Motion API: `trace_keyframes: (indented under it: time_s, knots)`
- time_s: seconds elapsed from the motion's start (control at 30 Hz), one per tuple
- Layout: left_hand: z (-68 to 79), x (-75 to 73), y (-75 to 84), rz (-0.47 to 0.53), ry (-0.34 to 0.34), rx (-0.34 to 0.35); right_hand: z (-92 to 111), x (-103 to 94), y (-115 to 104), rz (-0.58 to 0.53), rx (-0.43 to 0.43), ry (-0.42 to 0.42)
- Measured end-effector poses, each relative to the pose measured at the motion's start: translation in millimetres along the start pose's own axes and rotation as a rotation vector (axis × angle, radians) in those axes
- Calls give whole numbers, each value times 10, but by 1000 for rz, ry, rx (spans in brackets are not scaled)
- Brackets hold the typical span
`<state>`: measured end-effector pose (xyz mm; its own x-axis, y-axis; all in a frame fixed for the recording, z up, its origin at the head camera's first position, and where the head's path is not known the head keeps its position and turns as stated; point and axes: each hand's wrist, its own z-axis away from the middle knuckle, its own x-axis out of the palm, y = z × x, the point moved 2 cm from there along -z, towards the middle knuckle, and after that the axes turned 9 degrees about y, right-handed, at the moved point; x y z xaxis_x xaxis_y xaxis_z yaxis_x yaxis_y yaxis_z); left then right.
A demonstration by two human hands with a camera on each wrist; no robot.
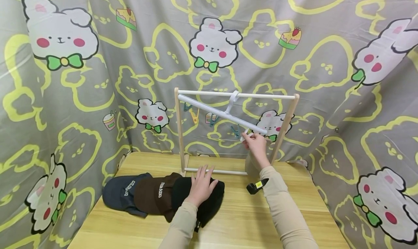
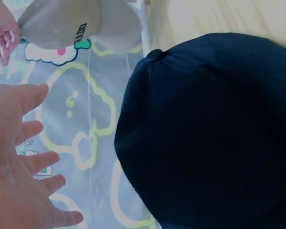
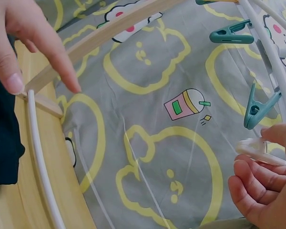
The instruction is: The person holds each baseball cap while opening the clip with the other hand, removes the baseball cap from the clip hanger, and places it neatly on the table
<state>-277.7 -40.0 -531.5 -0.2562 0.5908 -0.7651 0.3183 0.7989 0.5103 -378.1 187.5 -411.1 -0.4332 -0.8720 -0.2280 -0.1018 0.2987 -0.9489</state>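
Note:
My right hand (image 1: 257, 147) pinches a white clothespin (image 3: 260, 150) near the lower right end of a white hanger (image 1: 209, 107), which tilts down to the right. A beige cap (image 2: 66, 24) hangs just below that hand, partly hidden by the forearm in the head view. My left hand (image 1: 200, 185), fingers straight and spread, is over a black cap (image 1: 213, 201); whether it touches the cap is unclear. The black cap lies at the right end of a row, beside a brown cap (image 1: 151, 196) and a navy cap (image 1: 115, 192).
The hanger hooks on the top bar of a wooden rack (image 1: 179, 129) standing at the table's back. Teal clothespins (image 3: 262, 107) and a yellow clothespin (image 1: 195, 116) hang from the hanger. A patterned curtain (image 1: 156, 53) surrounds the wooden table (image 1: 241, 220).

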Motion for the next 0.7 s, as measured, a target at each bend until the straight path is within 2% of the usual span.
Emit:
trace_keyframes:
  time_s: [0.47,0.7]
  knots:
    - [-123,-55,51,-28,18,25,-43,-28,-13,62,-41,-34]
    - [-221,-58,109,-29,17,33,-37,-44,-29,69,-31,-43]
